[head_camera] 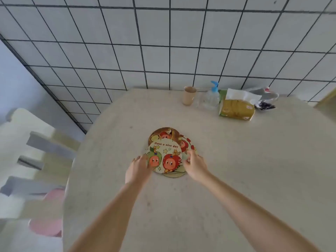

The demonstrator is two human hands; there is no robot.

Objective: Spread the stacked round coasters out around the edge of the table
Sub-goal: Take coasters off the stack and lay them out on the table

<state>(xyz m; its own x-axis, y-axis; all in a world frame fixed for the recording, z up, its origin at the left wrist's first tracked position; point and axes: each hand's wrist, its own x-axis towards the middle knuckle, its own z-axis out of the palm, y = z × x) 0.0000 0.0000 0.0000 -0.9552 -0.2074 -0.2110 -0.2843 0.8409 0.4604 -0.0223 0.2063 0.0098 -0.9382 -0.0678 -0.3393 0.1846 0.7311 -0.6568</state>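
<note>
task looks barely started: the round coasters (166, 157) sit in one loose, slightly fanned pile near the middle of the desk (236, 170), none out at the rim yet. top one reads "have a nice day" with cartoon fruit faces; a brown one pokes out behind it, a red-edged one to the right, another peeks out at the near edge. left hand (138, 169) is at the pile's left edge, fingers (141, 158) loosely curled and touching the top coaster's rim, not clamped on anything i can see. right hand (195, 165) is at the right edge, fingers (190, 154) bent down onto the fanned coasters, seems to be pressing or pinching an edge, but whether it's actually gripping one i can't tell. both forearms reach straight out from the near side, palms down, wrists low over the desk. step in hand, i'd say: separating the first coaster off the pile. next move probably needs one hand to pin the pile while the other slides or lifts a single coaster and carries it toward the rim. far right corner is crowded with a paper cup (189, 95), pump bottle (211, 97) and tissue pack (236, 108).
</note>
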